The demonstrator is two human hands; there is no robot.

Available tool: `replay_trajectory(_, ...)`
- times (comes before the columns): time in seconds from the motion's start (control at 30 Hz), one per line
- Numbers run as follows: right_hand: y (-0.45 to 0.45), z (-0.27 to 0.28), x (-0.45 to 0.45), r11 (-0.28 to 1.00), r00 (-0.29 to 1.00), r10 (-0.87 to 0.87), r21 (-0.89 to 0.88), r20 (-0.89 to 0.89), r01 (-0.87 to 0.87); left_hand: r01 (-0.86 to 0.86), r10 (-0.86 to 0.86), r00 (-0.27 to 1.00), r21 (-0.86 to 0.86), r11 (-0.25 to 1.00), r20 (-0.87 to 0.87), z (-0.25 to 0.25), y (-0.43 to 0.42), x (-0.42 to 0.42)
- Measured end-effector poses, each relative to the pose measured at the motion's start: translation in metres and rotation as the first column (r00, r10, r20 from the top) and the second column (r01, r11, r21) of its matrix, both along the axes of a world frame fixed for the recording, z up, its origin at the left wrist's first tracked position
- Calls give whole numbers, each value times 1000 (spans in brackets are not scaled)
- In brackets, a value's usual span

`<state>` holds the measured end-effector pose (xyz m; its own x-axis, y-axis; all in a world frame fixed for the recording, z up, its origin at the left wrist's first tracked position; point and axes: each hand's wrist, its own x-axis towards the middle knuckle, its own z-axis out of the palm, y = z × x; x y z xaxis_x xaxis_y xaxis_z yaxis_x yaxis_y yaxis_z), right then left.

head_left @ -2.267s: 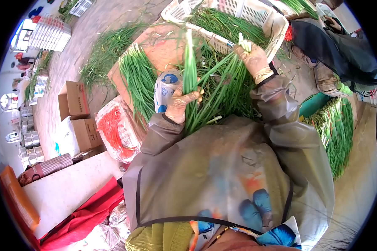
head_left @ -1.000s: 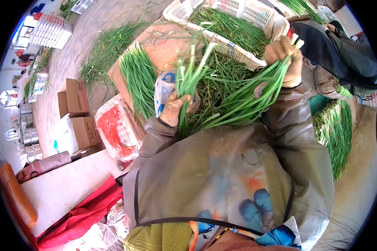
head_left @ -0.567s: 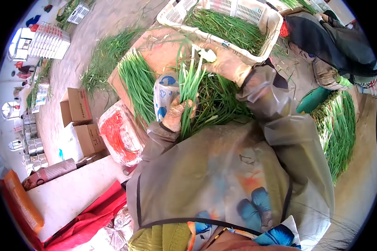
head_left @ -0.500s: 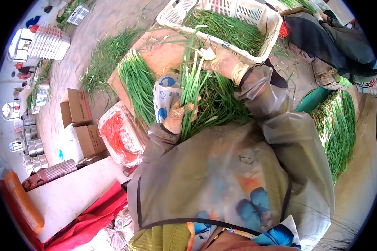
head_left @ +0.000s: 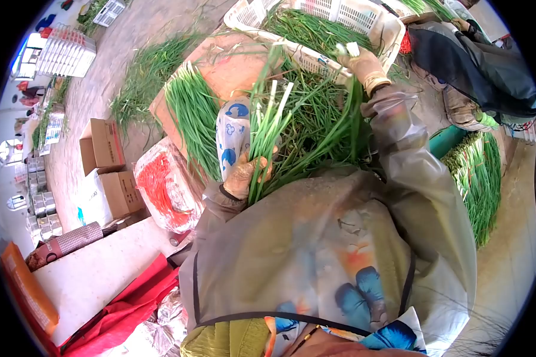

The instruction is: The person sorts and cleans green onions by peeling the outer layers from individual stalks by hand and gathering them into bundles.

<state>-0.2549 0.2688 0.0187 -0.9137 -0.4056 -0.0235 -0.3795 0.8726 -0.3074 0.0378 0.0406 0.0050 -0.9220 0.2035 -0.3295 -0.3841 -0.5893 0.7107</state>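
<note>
My left hand (head_left: 247, 174), in a stained glove, is closed around a small bunch of garlic chives (head_left: 269, 128), their pale stem ends pointing up. My gloved right hand (head_left: 368, 67) is raised at the near side of the white plastic crate (head_left: 315, 59). It grips other chives by their white ends, and their green leaves hang below it (head_left: 352, 113). Between my hands, a loose heap of chives (head_left: 315, 119) lies before my apron. A sleeve with blue prints (head_left: 235, 122) shows beside my left hand. Left of it lies a neat pile of chives (head_left: 190, 110).
A reddish-brown board (head_left: 235, 65) supports the neat pile. Red ties (head_left: 164, 184) lie on a wrapped package at left, near cardboard boxes (head_left: 107, 146). Loose greens (head_left: 152, 77) cover the floor. Another person (head_left: 464, 71) works at right, near bundled chives (head_left: 479, 184).
My right hand has moved right and away from the left-hand bunch, drawing chives with it. My left hand keeps its hold and has shifted slightly left and down.
</note>
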Motion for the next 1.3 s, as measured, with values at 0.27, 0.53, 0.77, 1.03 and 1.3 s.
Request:
replay_trajectory(0.27,-45,11,80,632,767,378,-750,518,195,-126,120,992,-190,974,-44,-11,11,-15)
replay_trajectory(0.53,-37,26,54,532,880,245,-815,407,228,-361,361,932,9,932,-39,-2,9,-22)
replay_trajectory(0.77,2,47,43,382,823,417,-896,385,226,-186,175,972,-59,981,-157,-10,0,-30)
replay_trajectory(1.03,-54,12,82,433,537,718,-888,443,153,-34,33,991,-6,999,-131,-14,12,-31)
replay_trajectory(1.3,-54,7,87,611,660,600,-792,452,-12,-134,135,989,13,991,-63,-15,8,-38)
